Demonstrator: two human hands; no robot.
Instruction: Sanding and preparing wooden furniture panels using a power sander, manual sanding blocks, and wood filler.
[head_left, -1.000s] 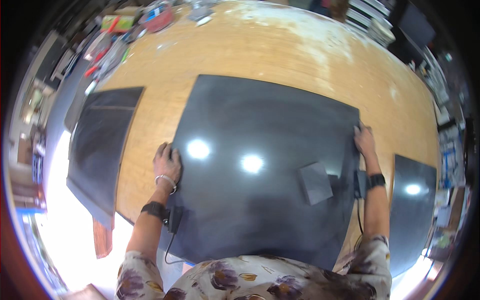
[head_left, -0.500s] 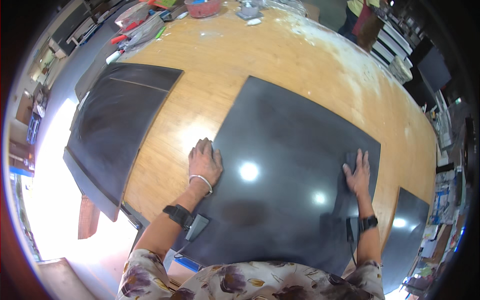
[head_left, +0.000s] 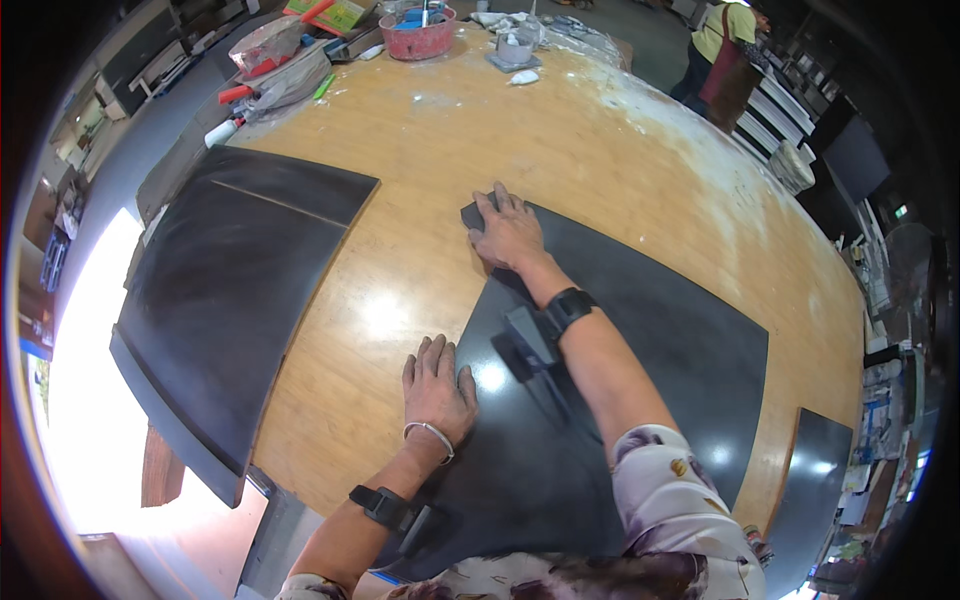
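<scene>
A large dark grey, glossy flat panel lies on the wooden tabletop in front of me. My left hand rests at the panel's left edge, its fingers stretched forward and slightly apart. Farther up, my right hand lies over the far left corner of the same panel, fingers spread, with its arm crossing above the surface. Neither palm's underside shows. Each wrist wears a black strap with a small device, and the right one hangs close over the panel.
Left of me lie stacked dark panels, overhanging the table edge. Another dark panel is at the right. The wooden table bears white powdery residue. A red tub, a grey container and bagged items stand far back. A person stands beyond.
My right hand has swept from the panel's right side across to its far left corner. My left hand stays by the left edge. The view has shifted slightly, showing more of the far side.
</scene>
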